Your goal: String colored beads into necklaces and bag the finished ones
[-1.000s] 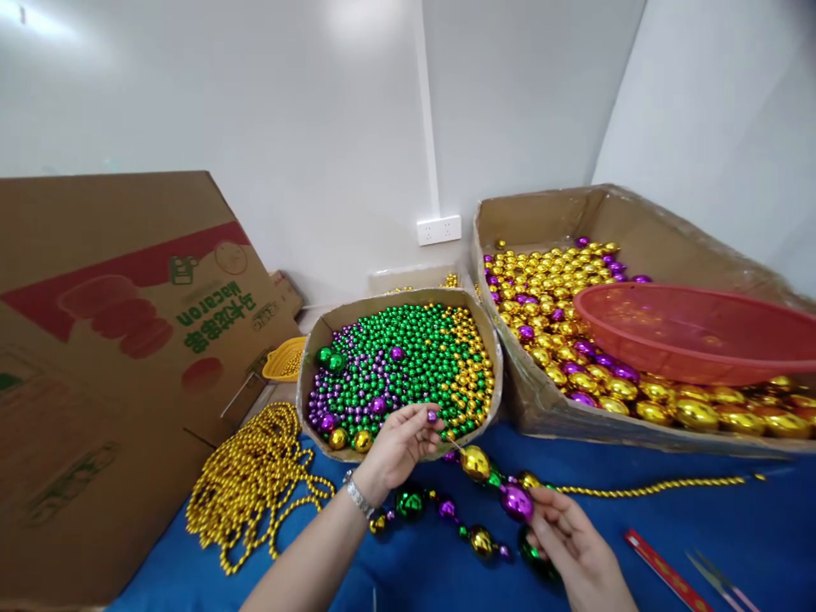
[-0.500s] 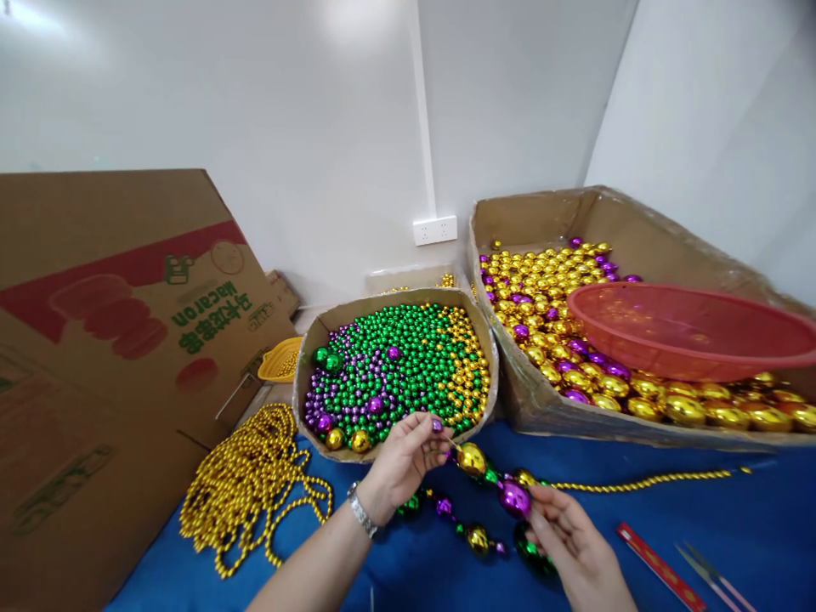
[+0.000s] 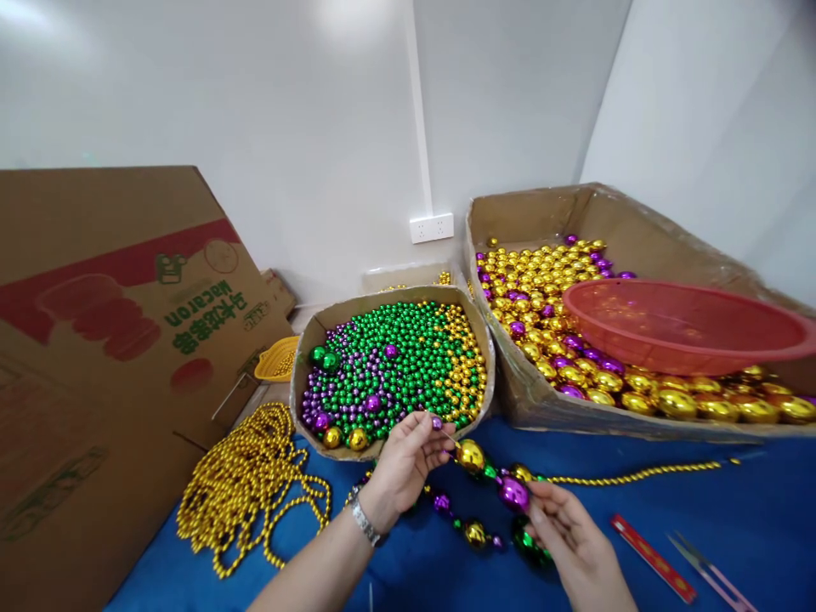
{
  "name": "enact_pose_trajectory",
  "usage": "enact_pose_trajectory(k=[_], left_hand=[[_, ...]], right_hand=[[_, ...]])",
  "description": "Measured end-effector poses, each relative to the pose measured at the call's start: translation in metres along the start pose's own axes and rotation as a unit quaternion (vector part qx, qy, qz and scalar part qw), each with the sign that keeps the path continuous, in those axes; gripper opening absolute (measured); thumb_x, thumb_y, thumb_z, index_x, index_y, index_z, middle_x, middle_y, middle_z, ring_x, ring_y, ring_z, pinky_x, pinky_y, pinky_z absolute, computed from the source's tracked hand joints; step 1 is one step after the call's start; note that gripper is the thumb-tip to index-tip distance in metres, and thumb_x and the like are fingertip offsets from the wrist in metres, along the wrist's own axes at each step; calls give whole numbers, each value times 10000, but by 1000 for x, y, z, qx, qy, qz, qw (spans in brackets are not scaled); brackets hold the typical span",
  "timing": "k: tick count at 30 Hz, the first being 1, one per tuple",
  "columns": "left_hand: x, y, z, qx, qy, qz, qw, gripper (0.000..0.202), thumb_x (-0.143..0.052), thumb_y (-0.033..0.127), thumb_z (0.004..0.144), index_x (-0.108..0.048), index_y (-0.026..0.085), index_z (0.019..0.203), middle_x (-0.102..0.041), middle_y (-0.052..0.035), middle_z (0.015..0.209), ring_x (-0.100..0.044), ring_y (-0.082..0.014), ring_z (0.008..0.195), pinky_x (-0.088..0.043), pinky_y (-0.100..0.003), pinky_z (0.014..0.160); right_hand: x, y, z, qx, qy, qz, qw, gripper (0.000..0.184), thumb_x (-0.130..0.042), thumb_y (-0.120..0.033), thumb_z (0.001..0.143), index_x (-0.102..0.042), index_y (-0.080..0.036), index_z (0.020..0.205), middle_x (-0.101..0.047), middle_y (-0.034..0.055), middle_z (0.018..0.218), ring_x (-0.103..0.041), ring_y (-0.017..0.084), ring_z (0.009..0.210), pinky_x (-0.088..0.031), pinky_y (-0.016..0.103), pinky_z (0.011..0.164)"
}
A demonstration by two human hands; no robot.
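My left hand [image 3: 404, 463] pinches a small purple bead [image 3: 437, 422] at the tip of a thin needle, just in front of the round cardboard tray [image 3: 299, 374] full of green, purple and gold beads. My right hand [image 3: 570, 544] holds the string of large beads [image 3: 494, 484] near a big purple ball [image 3: 513, 492]; a gold ball [image 3: 471, 456] sits between the hands. The strand trails over the blue cloth [image 3: 637, 527] and loops under my hands.
A heap of gold bead chain [image 3: 252, 484] lies at left beside a large printed carton [image 3: 115, 357]. A big box of gold and purple balls [image 3: 574, 331] holds a red plastic basin [image 3: 682, 327]. A thin gold chain [image 3: 637, 474], red ruler [image 3: 650, 557] and tweezers [image 3: 711, 571] lie at right.
The view has drifted slightly; both hands stay nearly in place, the left still pinching the small purple bead at the needle and the right still on the strand.
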State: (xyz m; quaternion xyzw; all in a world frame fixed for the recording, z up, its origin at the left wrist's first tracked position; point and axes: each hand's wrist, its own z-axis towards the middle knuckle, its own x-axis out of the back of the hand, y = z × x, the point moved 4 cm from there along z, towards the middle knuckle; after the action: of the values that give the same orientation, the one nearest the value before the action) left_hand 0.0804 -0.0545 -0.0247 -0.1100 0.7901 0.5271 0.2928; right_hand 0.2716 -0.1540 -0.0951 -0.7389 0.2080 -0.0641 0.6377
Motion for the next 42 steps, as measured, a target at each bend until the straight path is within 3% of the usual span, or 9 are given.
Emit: enact_pose_trajectory(k=[18,22,26,30,35,39,42], left_hand=[[-12,-1,-2,-32,-13,63,997,224,-663,354,809,-583,164,896,-707,-84,917,-659,-162,797,-501,-250,681],[-26,-1,1,-64,-27,128,989,223,-674,342,798,-617,159,911,-707,-82,926,-650,-162,825,-503,-238,685],[-50,-9,0,-119,-44,180,975,215,-676,329,789,-664,156,915,-708,-79,943,-638,-153,832,-506,-233,700],[-69,-42,-8,-143,-76,241,957,231,-667,329,781,-700,144,916,-717,-87,895,-647,-166,772,-519,-269,708],[-70,-89,-13,-177,-70,358,914,212,-633,286,790,-728,141,913,-722,-91,854,-647,-178,736,-508,-267,687],[-61,-95,-15,-187,-75,387,900,183,-616,282,806,-739,176,890,-725,-82,854,-647,-187,761,-495,-271,718],[-53,-85,-16,-177,-89,394,898,184,-594,297,827,-737,196,884,-724,-76,881,-648,-198,806,-486,-287,762]], right_hand=[[5,-2,-3,26,8,-13,1000,420,-711,-514,695,-599,-189,936,-642,32,756,-619,170,673,-537,252,594],[12,-13,-1,58,21,-50,997,406,-688,-516,723,-593,-186,939,-648,44,779,-620,171,702,-529,251,624],[33,-24,4,106,53,-112,987,363,-662,-499,745,-602,-193,930,-660,55,837,-628,179,769,-526,272,722],[67,4,15,102,86,-138,981,372,-672,-468,704,-595,-202,952,-670,57,882,-638,191,817,-523,274,763],[89,61,26,46,40,-140,988,355,-670,-398,628,-582,-212,917,-690,57,902,-667,209,823,-551,272,724],[77,70,18,43,-7,-215,976,326,-607,-379,661,-578,-215,941,-709,63,946,-685,233,849,-561,318,752],[53,59,4,90,-55,-322,941,295,-505,-368,742,-587,-217,981,-723,65,922,-697,241,825,-565,340,723]])
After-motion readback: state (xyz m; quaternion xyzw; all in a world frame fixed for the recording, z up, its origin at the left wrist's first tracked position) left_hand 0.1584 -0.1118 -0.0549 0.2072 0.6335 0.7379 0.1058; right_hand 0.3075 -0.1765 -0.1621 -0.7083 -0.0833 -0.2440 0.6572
